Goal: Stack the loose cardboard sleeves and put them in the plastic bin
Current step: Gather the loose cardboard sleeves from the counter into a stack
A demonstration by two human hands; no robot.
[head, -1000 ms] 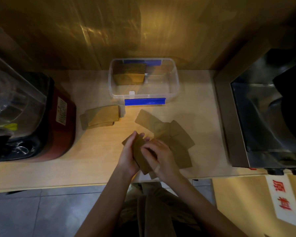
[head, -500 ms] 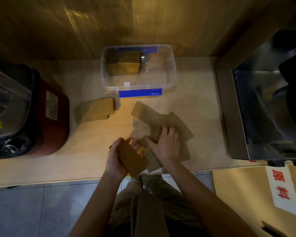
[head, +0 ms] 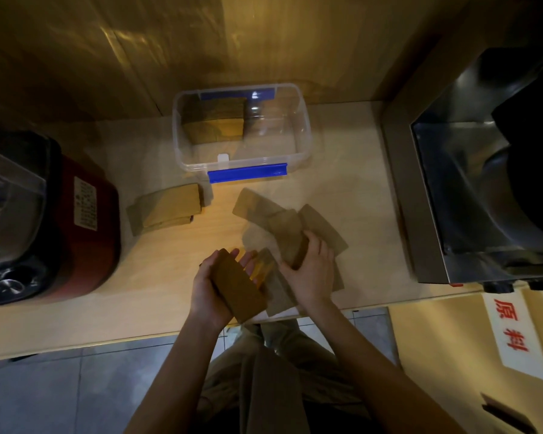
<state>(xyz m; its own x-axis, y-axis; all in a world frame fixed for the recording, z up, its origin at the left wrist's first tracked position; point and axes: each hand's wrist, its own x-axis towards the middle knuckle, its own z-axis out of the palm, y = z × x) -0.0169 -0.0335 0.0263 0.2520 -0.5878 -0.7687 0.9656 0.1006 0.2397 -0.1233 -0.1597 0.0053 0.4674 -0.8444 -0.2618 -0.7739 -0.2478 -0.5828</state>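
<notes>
My left hand [head: 208, 286] holds a small stack of brown cardboard sleeves [head: 237, 285] near the counter's front edge. My right hand [head: 311, 267] grips one sleeve [head: 290, 239] lifted off the loose pile of sleeves [head: 322, 228] spread on the counter. A tidy stack of sleeves [head: 166, 208] lies to the left, in front of the clear plastic bin [head: 304, 133] with blue clips. Inside the bin, another stack of sleeves [head: 215, 123] stands against its left back corner.
A red and black appliance [head: 76, 220] with a clear lid stands at the left. A steel machine [head: 483, 170] fills the right side. The wooden wall rises just behind the bin. A carton with a red-lettered label [head: 511, 327] sits lower right.
My hands have parted: the left kept the stack, the right reached to the loose pile and picked up one sleeve. The camera view has shifted slightly.
</notes>
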